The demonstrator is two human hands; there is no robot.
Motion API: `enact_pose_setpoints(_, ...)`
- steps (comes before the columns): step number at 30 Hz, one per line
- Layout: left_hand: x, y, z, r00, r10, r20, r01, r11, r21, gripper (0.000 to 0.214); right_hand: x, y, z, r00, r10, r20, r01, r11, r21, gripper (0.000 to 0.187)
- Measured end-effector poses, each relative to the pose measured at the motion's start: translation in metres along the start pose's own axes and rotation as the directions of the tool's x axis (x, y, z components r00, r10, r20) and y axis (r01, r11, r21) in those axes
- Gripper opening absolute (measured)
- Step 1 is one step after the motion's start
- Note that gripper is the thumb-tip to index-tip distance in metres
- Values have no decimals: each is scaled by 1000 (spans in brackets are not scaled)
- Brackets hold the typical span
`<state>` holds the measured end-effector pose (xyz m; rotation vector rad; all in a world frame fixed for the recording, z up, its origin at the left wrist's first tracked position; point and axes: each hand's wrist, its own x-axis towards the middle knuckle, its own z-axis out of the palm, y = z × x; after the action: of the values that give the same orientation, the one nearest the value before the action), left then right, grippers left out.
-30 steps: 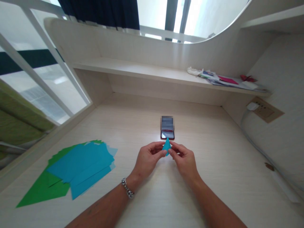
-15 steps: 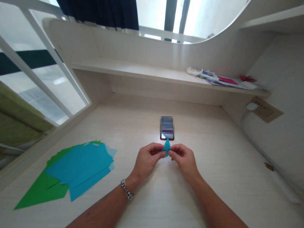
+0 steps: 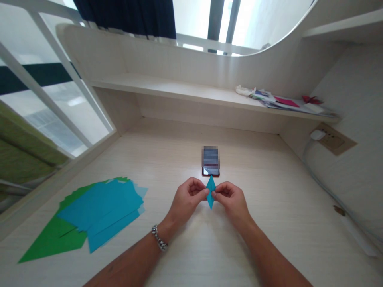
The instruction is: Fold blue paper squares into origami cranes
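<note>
A small blue piece of folded paper [image 3: 211,201], shaped like a narrow diamond, is held upright between my two hands. My left hand [image 3: 189,199] pinches its left side, thumb in front. On the other side my right hand [image 3: 232,199] grips the right edge between thumb and fingers. The fingertips hide parts of the paper's middle. Just beyond its top point lies a phone [image 3: 210,161] on the desk, its screen blurred out. To the left, a spread of blue paper sheets [image 3: 104,207] rests on top of green paper sheets [image 3: 50,245].
A shelf [image 3: 167,85] runs along the back, bearing papers [image 3: 287,102] and a red folded paper piece [image 3: 311,99] at its right. A white plug [image 3: 317,134] with a cable [image 3: 317,175] sits in the right wall's socket. White bars [image 3: 60,52] stand at left.
The folded paper now shows as a longer diamond, with its lower point reaching further down. My fingers have shifted slightly at its sides, both still holding it.
</note>
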<state>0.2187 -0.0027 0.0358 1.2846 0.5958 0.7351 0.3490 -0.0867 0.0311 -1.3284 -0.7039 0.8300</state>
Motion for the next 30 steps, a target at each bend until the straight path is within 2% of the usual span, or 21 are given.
enact_pose_setpoints(9, 1, -4, 3, 1000, 8, -15, -7, 999, 34, 26, 0, 0, 1, 999, 38, 12, -39, 998, 40, 30)
enact_pose_setpoints(16, 0, -4, 5, 1000, 10, -7, -10, 1000, 18, 27, 1, 6, 1, 1000, -8, -16, 9, 997, 83, 29)
enact_pose_setpoints(21, -1, -3, 5, 999, 0, 34, -1, 1000, 7, 26, 1, 6, 1, 998, 59, 18, -60, 990, 124, 29)
enact_pose_setpoints(26, -2, -3, 4, 998, -4, 57, 3, 1000, 27, 27, 2, 7, 1, 999, -39, -19, 40, 999, 30, 26)
enact_pose_setpoints(30, -1, -5, 2, 999, 33, -17, -32, 995, 90, 28, -1, 5, 0, 980, -178, -83, 157, 964, -215, 18)
